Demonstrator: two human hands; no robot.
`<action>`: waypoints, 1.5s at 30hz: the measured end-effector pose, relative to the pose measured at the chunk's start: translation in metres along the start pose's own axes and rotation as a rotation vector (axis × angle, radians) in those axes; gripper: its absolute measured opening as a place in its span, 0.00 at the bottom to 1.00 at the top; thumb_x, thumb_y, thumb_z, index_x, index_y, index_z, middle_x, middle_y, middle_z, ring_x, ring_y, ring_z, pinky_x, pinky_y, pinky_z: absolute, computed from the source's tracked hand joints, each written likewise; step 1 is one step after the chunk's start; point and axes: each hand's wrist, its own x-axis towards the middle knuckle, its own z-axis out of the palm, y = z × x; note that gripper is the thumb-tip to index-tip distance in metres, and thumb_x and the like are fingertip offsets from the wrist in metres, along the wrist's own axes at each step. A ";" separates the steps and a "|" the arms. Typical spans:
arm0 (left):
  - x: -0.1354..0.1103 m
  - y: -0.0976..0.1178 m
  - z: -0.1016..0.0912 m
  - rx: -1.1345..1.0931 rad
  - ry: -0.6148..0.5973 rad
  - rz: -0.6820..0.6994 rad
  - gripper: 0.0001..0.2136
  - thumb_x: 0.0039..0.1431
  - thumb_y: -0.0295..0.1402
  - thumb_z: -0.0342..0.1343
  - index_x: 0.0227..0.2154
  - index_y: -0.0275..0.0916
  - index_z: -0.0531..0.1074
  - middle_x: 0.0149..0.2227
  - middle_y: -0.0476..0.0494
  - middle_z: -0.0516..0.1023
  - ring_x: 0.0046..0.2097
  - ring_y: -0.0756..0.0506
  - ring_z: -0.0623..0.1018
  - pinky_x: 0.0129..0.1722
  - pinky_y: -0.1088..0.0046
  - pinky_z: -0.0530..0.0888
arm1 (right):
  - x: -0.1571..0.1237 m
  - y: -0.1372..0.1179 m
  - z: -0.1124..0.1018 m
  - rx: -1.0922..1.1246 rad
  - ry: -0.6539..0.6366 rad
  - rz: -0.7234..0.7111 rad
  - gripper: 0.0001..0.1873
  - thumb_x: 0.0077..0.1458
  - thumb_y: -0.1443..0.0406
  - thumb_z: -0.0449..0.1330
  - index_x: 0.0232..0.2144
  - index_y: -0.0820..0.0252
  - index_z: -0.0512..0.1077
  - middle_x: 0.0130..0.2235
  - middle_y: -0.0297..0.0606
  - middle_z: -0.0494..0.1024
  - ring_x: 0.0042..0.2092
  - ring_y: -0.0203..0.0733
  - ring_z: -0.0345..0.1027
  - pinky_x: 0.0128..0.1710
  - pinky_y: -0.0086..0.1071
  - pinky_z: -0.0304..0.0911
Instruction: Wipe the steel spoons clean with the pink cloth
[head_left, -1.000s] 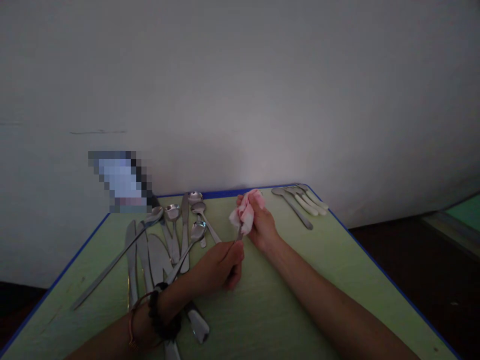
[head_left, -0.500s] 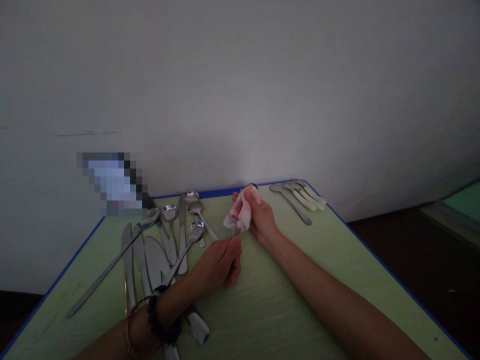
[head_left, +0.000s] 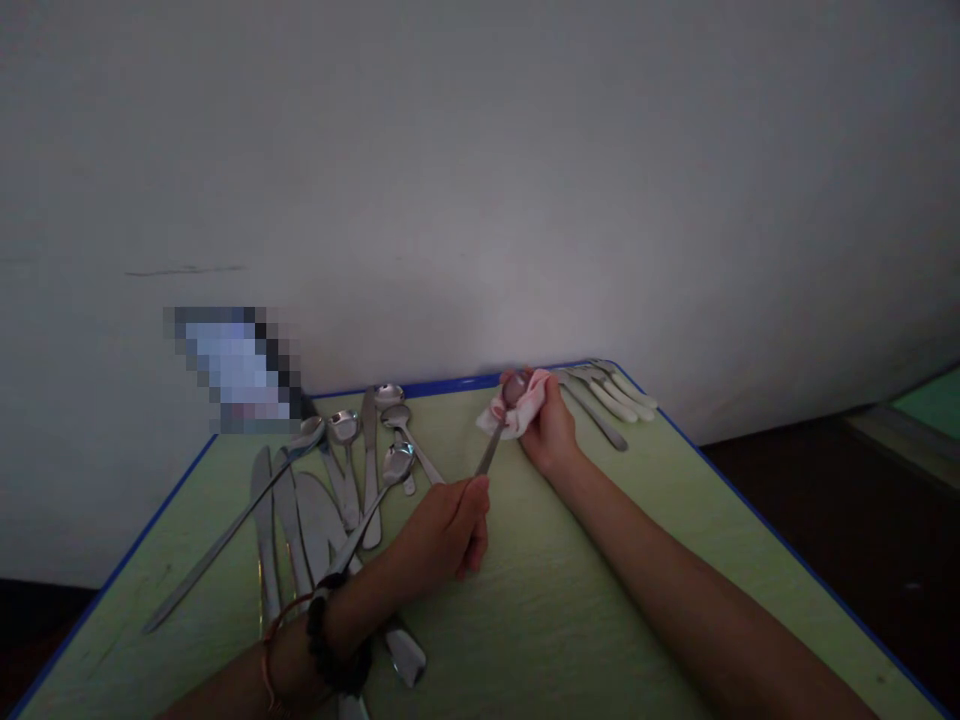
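Observation:
My left hand is closed round the handle end of a metal spoon, its bowl pointing away from me. A pink and white cloth lies bunched in my right hand, under and beside the spoon's bowl. The fingers of that hand curl behind the cloth and are partly hidden. Left of my left hand lie several loose spoons and knives, among them a shiny spoon, a broad-bladed utensil and a long-handled spoon. My left forearm covers part of them.
At the table's far right corner, several pale-handled utensils lie beside a metal spoon. A blurred-out screen stands at the far left. The green table has a blue edge and meets a grey wall.
My right hand and the cloth have shifted right and opened away from the spoon, so its bowl and shaft now show. My left hand has barely moved.

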 end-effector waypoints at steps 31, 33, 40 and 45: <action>0.001 0.002 -0.001 -0.030 -0.028 -0.022 0.28 0.63 0.46 0.31 0.10 0.41 0.60 0.10 0.51 0.62 0.15 0.52 0.64 0.21 0.75 0.64 | -0.004 -0.003 0.004 0.022 -0.167 0.240 0.09 0.59 0.61 0.53 0.38 0.57 0.71 0.35 0.36 0.78 0.35 0.38 0.72 0.38 0.36 0.70; 0.001 0.001 -0.002 -0.026 -0.023 -0.013 0.27 0.63 0.45 0.31 0.11 0.41 0.59 0.10 0.51 0.63 0.15 0.52 0.64 0.21 0.75 0.64 | -0.008 -0.004 0.008 0.065 -0.209 0.308 0.12 0.60 0.56 0.51 0.39 0.53 0.70 0.37 0.35 0.78 0.38 0.40 0.72 0.38 0.39 0.69; 0.001 0.001 -0.001 -0.039 -0.022 -0.023 0.27 0.63 0.46 0.32 0.12 0.41 0.60 0.10 0.51 0.64 0.15 0.52 0.64 0.20 0.76 0.64 | -0.012 -0.005 0.011 0.109 -0.248 0.315 0.17 0.61 0.53 0.47 0.30 0.53 0.71 0.31 0.29 0.77 0.32 0.37 0.70 0.33 0.34 0.66; 0.002 -0.001 -0.001 -0.046 -0.035 -0.011 0.28 0.63 0.46 0.32 0.12 0.41 0.60 0.10 0.51 0.63 0.15 0.52 0.64 0.20 0.76 0.64 | -0.005 -0.006 0.007 -0.057 -0.281 0.203 0.27 0.58 0.46 0.46 0.19 0.58 0.65 0.18 0.30 0.66 0.22 0.35 0.61 0.27 0.30 0.62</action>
